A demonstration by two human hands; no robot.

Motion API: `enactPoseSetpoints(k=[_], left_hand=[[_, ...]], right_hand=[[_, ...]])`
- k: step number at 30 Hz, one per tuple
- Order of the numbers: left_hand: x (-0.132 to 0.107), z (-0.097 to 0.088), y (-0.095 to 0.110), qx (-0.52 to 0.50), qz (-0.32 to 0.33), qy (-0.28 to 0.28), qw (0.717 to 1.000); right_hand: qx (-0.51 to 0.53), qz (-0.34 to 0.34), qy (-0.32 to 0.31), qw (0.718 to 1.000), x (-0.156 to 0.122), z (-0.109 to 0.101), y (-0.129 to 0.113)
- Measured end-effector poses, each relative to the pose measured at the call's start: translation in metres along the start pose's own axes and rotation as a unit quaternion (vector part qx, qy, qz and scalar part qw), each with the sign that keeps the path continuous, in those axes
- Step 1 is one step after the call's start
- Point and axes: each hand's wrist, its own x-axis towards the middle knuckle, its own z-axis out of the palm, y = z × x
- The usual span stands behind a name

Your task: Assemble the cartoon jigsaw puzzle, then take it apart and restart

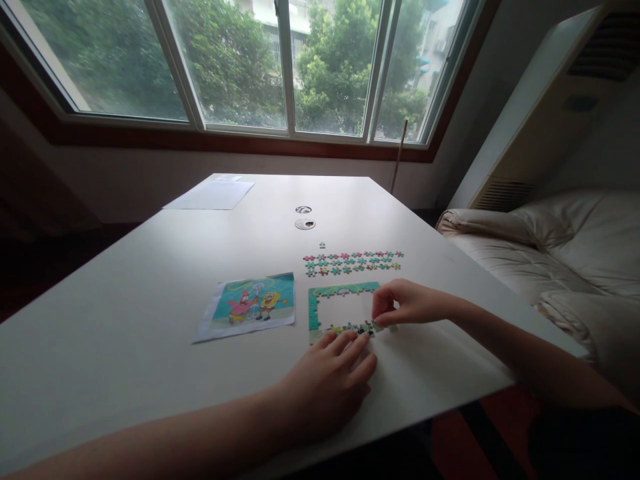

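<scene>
A jigsaw puzzle border [313, 313] lies on the white table, its middle showing bare tabletop. My left hand [334, 373] rests along the near edge of the border, palm down with the fingers stretched out. At the border's right side my right hand [403, 303] is bent down, thumb and forefinger pinched on a small puzzle piece [377, 325], mostly covered by the fingertips. Loose puzzle pieces [350, 263] stand in rows just beyond the border, with one single piece [322, 245] farther back. Left of the border lies a printed picture [255, 301] of cartoon figures.
Two small round discs [305, 224] lie farther back on the white table [150, 287]. White paper sheets [213, 195] rest at its far left corner. A cream sofa [500, 243] stands to the right, and a window [240, 67] fills the far wall.
</scene>
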Motion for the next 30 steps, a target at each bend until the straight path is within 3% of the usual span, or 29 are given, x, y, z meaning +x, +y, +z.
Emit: enactPoseSetpoints(k=[8, 23, 30], left_hand=[[0.001, -0.002, 0.001, -0.009, -0.002, 0.001, 1.000], [0.001, -0.001, 0.002, -0.011, -0.008, 0.000, 1.000], [0.000, -0.004, 0.004, -0.013, -0.009, -0.007, 1.000]], right_hand=[[-0.034, 0.009, 0.006, 0.999, 0.000, 0.005, 0.001], [-0.211, -0.001, 0.061, 0.976, -0.002, 0.011, -0.007], [-0.197, -0.028, 0.046, 0.979, -0.002, 0.010, -0.002]])
